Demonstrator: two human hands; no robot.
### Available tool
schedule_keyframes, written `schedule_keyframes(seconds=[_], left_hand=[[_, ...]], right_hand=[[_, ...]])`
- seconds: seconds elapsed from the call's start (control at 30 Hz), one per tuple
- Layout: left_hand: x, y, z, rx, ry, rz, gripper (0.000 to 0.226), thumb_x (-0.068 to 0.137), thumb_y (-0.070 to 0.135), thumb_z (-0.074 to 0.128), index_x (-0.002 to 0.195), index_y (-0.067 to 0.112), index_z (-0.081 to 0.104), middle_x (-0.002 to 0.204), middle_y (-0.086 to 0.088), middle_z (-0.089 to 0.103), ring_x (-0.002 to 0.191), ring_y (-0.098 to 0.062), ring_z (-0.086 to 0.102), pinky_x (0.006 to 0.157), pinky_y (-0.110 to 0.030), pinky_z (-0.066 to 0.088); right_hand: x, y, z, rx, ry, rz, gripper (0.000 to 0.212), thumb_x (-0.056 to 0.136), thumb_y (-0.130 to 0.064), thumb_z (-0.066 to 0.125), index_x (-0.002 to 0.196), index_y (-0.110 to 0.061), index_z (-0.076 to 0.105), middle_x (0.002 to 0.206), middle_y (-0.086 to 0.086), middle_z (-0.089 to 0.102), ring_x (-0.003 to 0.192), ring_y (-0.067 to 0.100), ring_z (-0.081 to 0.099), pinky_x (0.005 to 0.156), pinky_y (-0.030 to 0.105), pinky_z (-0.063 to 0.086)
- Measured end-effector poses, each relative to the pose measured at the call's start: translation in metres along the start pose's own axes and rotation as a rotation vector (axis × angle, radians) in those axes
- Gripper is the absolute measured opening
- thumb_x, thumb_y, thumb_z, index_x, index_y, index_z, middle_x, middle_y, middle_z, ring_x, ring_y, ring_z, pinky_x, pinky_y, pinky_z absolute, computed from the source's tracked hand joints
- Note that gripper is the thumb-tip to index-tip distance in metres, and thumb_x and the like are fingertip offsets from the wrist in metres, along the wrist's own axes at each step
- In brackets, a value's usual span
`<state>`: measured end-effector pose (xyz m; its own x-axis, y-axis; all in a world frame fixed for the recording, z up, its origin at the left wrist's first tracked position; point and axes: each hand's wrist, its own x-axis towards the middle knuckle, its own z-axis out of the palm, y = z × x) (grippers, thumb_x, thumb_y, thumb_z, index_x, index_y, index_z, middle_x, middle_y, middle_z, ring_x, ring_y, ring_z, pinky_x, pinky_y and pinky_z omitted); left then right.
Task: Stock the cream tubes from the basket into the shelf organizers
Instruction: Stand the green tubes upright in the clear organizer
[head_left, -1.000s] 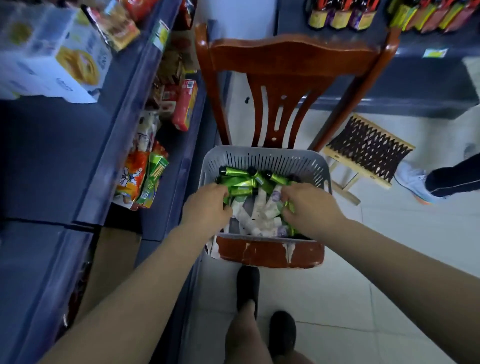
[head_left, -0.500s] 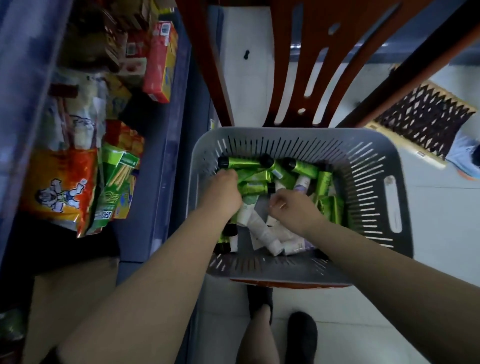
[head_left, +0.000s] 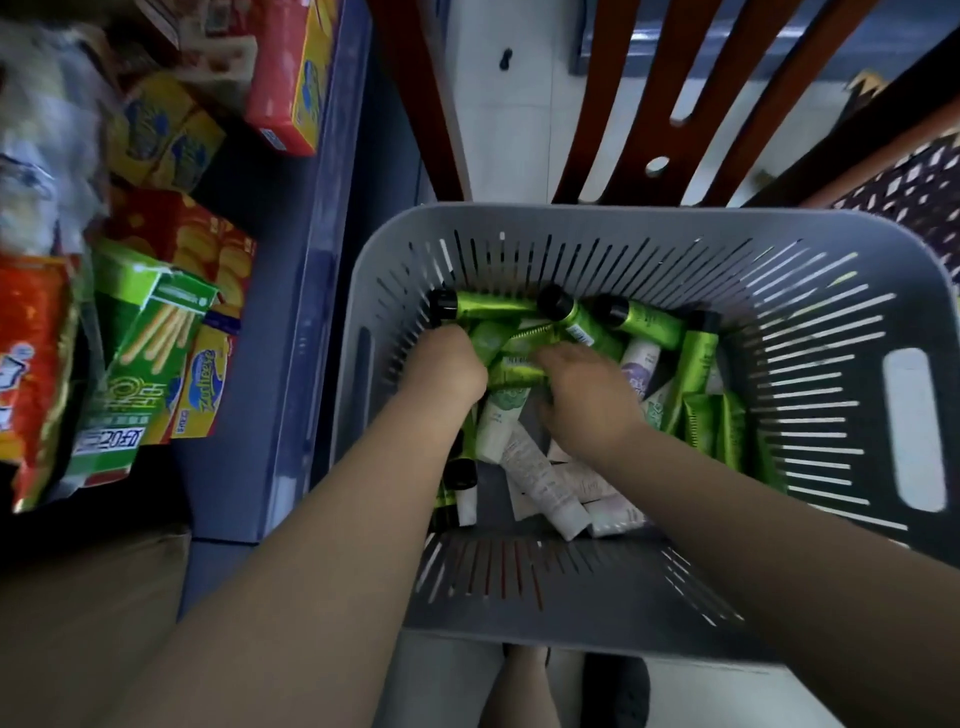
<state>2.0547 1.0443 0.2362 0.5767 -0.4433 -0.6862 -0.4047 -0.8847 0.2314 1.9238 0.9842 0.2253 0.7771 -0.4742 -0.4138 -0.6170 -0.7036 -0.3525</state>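
A grey slotted basket (head_left: 810, 374) sits on a wooden chair and holds several cream tubes. Green tubes with black caps (head_left: 488, 306) lie along its far side, and white tubes (head_left: 540, 478) lie nearer me. My left hand (head_left: 441, 371) is down among the green tubes at the basket's left, fingers curled over them. My right hand (head_left: 587, 400) rests on the pile in the middle, fingers closed around a green tube (head_left: 519, 374). Most of both grips is hidden under the backs of my hands. No shelf organizers are in view.
A blue shelf (head_left: 311, 291) runs along the left, packed with snack boxes and bags (head_left: 150, 338). The wooden chair back (head_left: 691, 98) rises behind the basket. My feet (head_left: 613, 686) stand on the tiled floor below it. A woven stool (head_left: 904, 182) shows at the upper right.
The camera has dropped closer over the basket. My right hand has shifted left and up the pile toward the green tubes, while my left hand stays at the basket's left.
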Motion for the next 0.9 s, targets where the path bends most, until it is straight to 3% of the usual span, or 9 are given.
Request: schedule_keyframes(seconds=[0.13,0.23,0.3,0.4,0.53,0.63,0.73,0.83,0.9], left_hand=[[0.003,-0.005,0.008,-0.047,-0.014,-0.045,0.028,0.086,0.007,0.057,0.114,0.000,0.057,0.116,-0.019,0.057,0.104,-0.031,0.057,0.083,-0.035,0.048],[-0.001,-0.005,0.014,-0.077,0.025,-0.053,0.039,0.088,0.012,0.058,0.124,0.000,0.048,0.124,-0.020,0.050,0.110,-0.032,0.053,0.090,-0.038,0.046],[-0.006,-0.005,0.017,-0.085,0.071,-0.047,0.042,0.090,0.014,0.056,0.128,0.000,0.042,0.127,-0.020,0.044,0.114,-0.033,0.049,0.095,-0.039,0.044],[-0.019,-0.007,0.017,-0.100,0.089,-0.054,0.035,0.093,0.015,0.050,0.124,0.001,0.046,0.128,-0.020,0.041,0.114,-0.033,0.047,0.096,-0.037,0.042],[-0.047,-0.010,0.002,-0.257,0.035,-0.046,0.028,0.092,0.018,0.050,0.112,-0.002,0.055,0.116,-0.022,0.055,0.103,-0.033,0.056,0.082,-0.036,0.046],[-0.081,-0.009,-0.018,-0.384,0.027,0.011,0.020,0.091,0.017,0.054,0.103,0.001,0.053,0.105,-0.017,0.059,0.097,-0.031,0.058,0.073,-0.030,0.043],[-0.121,-0.004,-0.040,-0.592,0.041,0.041,0.013,0.090,0.014,0.057,0.082,0.019,0.048,0.086,0.000,0.055,0.085,-0.018,0.055,0.073,-0.027,0.042],[-0.164,0.005,-0.060,-0.868,0.089,0.049,0.027,0.085,0.011,0.064,0.108,0.015,0.051,0.102,-0.003,0.059,0.095,-0.021,0.059,0.090,-0.038,0.049],[-0.195,0.013,-0.073,-0.990,0.172,0.103,0.037,0.084,0.007,0.065,0.116,0.012,0.048,0.110,-0.007,0.059,0.100,-0.022,0.059,0.093,-0.040,0.048]], right_hand=[[0.012,-0.002,0.011,-0.272,-0.003,-0.081,0.050,0.084,-0.006,0.051,0.133,-0.010,0.039,0.131,0.009,0.044,0.121,0.028,0.041,0.097,0.036,0.033],[0.019,-0.001,0.019,-0.401,0.035,-0.142,0.049,0.052,-0.013,0.083,0.097,-0.006,0.064,0.090,0.010,0.064,0.080,0.027,0.062,0.064,0.031,0.048],[0.020,-0.001,0.014,-0.455,0.037,-0.154,0.050,0.037,-0.013,0.088,0.082,-0.005,0.067,0.072,0.009,0.065,0.063,0.025,0.063,0.051,0.026,0.046],[0.013,-0.002,0.000,-0.503,-0.081,-0.171,0.034,0.084,-0.009,0.057,0.117,-0.003,0.051,0.111,0.012,0.059,0.101,0.030,0.059,0.074,0.034,0.047],[-0.013,0.004,-0.031,-0.432,-0.126,-0.165,0.029,0.089,-0.015,0.049,0.118,-0.010,0.051,0.114,0.009,0.058,0.104,0.028,0.057,0.070,0.032,0.042],[-0.043,0.005,-0.065,-0.102,-0.180,-0.046,0.031,0.091,-0.023,0.051,0.119,-0.009,0.054,0.104,0.012,0.060,0.094,0.027,0.059,0.069,0.029,0.042],[-0.075,0.004,-0.097,0.441,-0.173,0.133,0.026,0.093,-0.021,0.053,0.113,-0.006,0.060,0.086,0.009,0.061,0.071,0.021,0.060,0.063,0.032,0.052],[-0.111,-0.007,-0.132,0.966,-0.128,0.252,0.016,0.095,-0.015,0.047,0.102,-0.005,0.058,0.083,0.010,0.058,0.066,0.017,0.056,0.061,0.027,0.048],[-0.133,-0.018,-0.157,1.224,-0.126,0.248,0.024,0.096,-0.013,0.042,0.102,0.005,0.057,0.083,0.015,0.054,0.068,0.017,0.051,0.060,0.026,0.046]])
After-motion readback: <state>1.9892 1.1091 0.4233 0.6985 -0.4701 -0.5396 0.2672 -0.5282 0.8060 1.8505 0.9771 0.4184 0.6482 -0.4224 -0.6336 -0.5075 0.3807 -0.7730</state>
